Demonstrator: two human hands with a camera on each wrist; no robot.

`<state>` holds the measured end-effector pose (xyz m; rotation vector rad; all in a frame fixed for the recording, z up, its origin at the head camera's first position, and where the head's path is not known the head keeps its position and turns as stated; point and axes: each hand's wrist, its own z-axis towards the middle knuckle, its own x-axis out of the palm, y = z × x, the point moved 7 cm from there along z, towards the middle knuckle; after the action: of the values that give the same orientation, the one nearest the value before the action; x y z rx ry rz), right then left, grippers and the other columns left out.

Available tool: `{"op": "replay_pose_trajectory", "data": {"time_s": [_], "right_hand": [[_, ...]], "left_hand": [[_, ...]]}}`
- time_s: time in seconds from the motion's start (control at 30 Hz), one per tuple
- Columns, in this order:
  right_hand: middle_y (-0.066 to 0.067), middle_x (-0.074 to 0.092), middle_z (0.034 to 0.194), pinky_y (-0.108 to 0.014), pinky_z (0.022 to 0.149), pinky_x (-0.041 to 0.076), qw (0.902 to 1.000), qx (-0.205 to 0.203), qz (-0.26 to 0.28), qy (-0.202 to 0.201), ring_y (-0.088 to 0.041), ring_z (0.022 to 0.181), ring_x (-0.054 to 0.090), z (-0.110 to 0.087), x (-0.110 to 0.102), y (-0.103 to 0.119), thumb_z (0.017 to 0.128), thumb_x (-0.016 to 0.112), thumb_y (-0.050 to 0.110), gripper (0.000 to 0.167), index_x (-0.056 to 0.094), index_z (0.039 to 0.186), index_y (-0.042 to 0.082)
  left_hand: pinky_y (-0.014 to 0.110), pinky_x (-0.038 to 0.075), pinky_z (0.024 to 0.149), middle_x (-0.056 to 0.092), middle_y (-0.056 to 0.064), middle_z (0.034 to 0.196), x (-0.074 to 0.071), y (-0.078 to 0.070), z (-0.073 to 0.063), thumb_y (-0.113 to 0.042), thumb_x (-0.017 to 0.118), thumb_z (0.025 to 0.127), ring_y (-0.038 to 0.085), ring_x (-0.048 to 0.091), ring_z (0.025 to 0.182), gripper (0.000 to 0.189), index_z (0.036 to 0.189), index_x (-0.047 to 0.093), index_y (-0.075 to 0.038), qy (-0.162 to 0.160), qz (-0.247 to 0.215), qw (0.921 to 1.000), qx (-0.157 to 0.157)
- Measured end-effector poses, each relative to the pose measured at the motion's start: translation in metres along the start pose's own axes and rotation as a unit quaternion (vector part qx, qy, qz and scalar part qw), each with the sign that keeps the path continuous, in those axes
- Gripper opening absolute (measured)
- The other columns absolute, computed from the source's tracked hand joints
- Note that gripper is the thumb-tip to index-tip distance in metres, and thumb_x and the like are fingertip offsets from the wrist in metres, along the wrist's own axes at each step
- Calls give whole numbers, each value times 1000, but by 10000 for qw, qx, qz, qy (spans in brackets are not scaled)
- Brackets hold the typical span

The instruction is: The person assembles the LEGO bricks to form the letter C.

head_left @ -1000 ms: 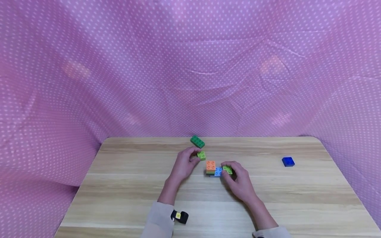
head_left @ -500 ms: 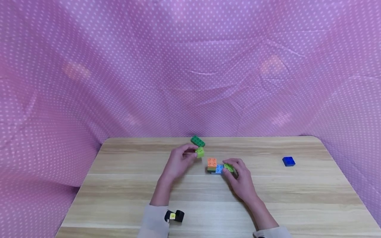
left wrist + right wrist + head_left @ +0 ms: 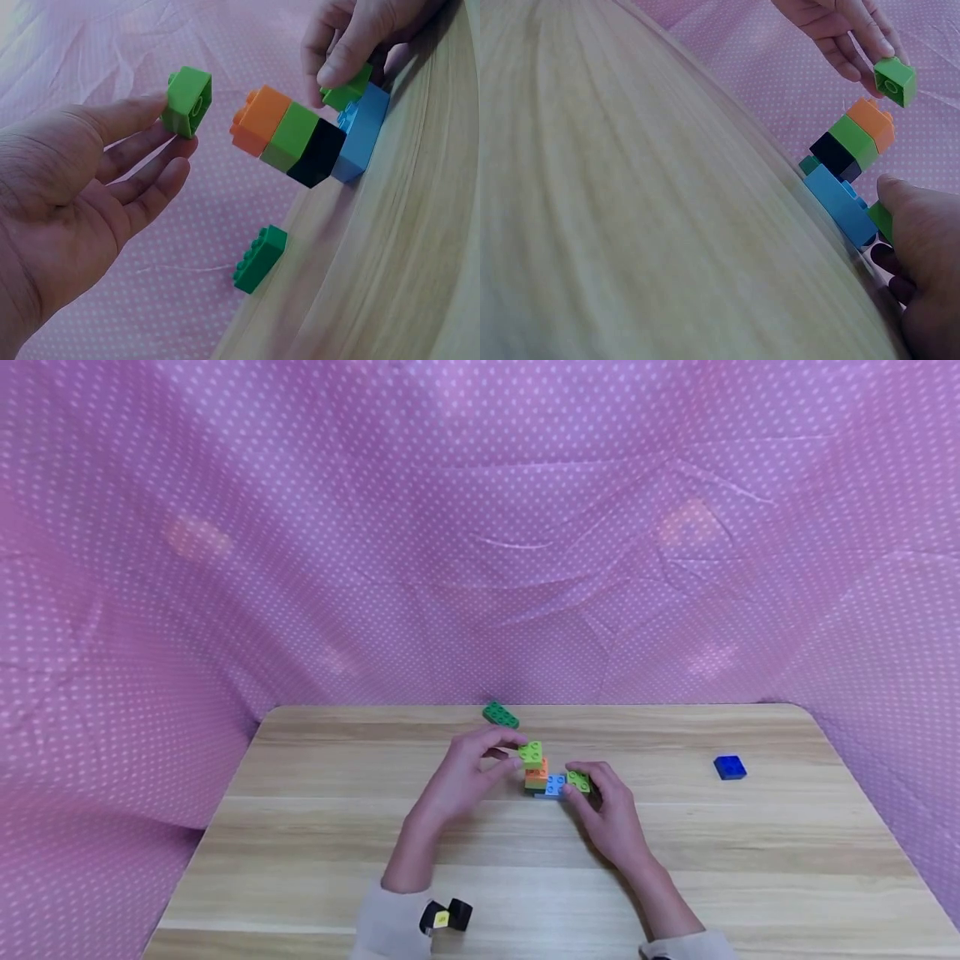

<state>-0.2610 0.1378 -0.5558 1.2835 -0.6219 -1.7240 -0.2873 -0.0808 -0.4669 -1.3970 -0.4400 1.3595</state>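
My left hand (image 3: 465, 777) pinches a light green toy brick (image 3: 531, 754) between thumb and fingers, hollow underside down. It is held just above the orange brick (image 3: 262, 118), with a gap showing in both wrist views. That orange brick tops a small tower, over a green brick (image 3: 291, 137) and a black brick (image 3: 319, 154), on one end of a long light blue brick (image 3: 366, 135). On the blue brick's other end sits a second light green brick (image 3: 578, 782), which my right hand (image 3: 611, 814) grips between thumb and fingers.
A dark green brick (image 3: 500, 714) lies near the far edge of the wooden table (image 3: 300, 843), beyond the left hand. Off to the right is a dark blue brick (image 3: 730, 767). A pink dotted cloth (image 3: 480, 568) hangs behind the table.
My left hand has lifted the light green brick off the table and carried it right, over the orange brick. The right hand keeps its grip, and the assembly has shifted slightly away.
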Motion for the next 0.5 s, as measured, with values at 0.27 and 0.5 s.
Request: {"op": "replay_pose_trajectory", "data": {"time_s": [0.27, 0.5], "right_hand": [[1, 67, 128, -11, 107, 41, 9999, 59, -4, 111, -19, 126, 62, -1, 2, -3, 102, 73, 24, 35, 69, 134, 11], [1, 67, 128, -12, 105, 42, 9999, 21, -9, 122, -17, 124, 62, -2, 2, -4, 102, 73, 24, 34, 69, 133, 11]], "left_hand": [[27, 56, 101, 70, -7, 129, 10, 2, -1, -17, 73, 101, 12, 66, 120, 33, 134, 70, -11, 118, 194, 9997, -49], [28, 56, 102, 69, -5, 131, 16, 7, -2, -19, 72, 102, 21, 66, 122, 33, 135, 71, -14, 218, 304, 9992, -150]]}}
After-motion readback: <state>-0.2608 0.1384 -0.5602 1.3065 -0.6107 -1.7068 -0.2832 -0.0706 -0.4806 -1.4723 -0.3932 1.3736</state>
